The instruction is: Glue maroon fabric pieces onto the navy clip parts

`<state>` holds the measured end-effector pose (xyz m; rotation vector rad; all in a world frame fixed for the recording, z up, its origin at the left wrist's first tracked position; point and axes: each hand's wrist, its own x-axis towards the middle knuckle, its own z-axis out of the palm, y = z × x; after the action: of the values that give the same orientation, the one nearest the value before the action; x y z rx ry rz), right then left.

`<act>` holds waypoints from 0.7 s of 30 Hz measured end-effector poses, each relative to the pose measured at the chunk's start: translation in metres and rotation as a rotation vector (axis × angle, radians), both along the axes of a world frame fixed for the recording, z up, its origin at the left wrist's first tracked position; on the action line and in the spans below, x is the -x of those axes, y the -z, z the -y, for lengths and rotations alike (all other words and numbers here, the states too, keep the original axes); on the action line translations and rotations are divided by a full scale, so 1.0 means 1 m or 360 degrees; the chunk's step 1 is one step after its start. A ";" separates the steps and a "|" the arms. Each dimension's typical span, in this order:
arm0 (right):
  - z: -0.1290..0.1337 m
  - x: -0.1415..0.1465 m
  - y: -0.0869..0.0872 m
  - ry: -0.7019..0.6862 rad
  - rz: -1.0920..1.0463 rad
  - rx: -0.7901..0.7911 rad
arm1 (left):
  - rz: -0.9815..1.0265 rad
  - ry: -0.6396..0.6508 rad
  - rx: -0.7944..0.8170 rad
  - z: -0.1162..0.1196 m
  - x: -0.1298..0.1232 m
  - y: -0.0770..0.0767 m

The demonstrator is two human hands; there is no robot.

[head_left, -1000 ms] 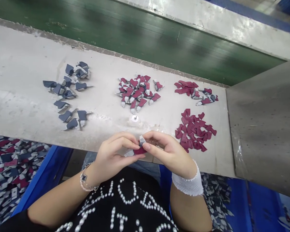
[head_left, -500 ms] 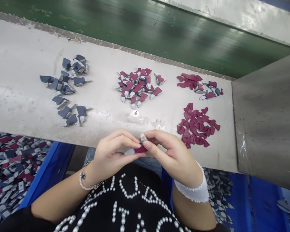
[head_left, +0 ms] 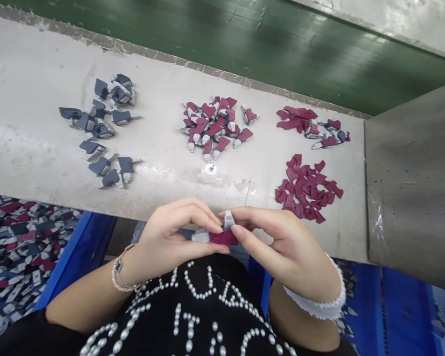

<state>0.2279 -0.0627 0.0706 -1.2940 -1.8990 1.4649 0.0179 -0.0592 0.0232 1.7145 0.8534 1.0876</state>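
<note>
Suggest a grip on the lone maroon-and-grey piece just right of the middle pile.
Probably pinch the maroon body, coming from above and right: it's the broadest part, a slim grey end juts up-left, and the pile crowds the left.

The long pale-grey table carries angular slate-blue, plastic-looking pieces beyond the left hand, flat maroon pieces beyond the right hand, angular maroon-and-white pieces ahead of both.

Left hand and right hand — both pinching, close together.
</note>
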 end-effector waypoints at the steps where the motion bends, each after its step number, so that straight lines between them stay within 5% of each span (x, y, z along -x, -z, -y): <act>1: 0.000 0.000 0.000 -0.0006 0.0015 -0.0009 | -0.0005 -0.0001 -0.0002 0.000 0.000 0.000; 14: 0.001 0.005 -0.002 0.0026 0.0108 0.0027 | -0.0101 -0.0060 -0.0178 0.003 0.001 -0.002; 21: 0.005 0.003 -0.008 -0.0043 0.0079 -0.0025 | -0.0059 -0.0010 -0.0073 0.001 0.001 -0.006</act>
<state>0.2249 -0.0677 0.0789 -1.3142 -1.9629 1.4412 0.0165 -0.0600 0.0295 1.7757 0.8639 1.0902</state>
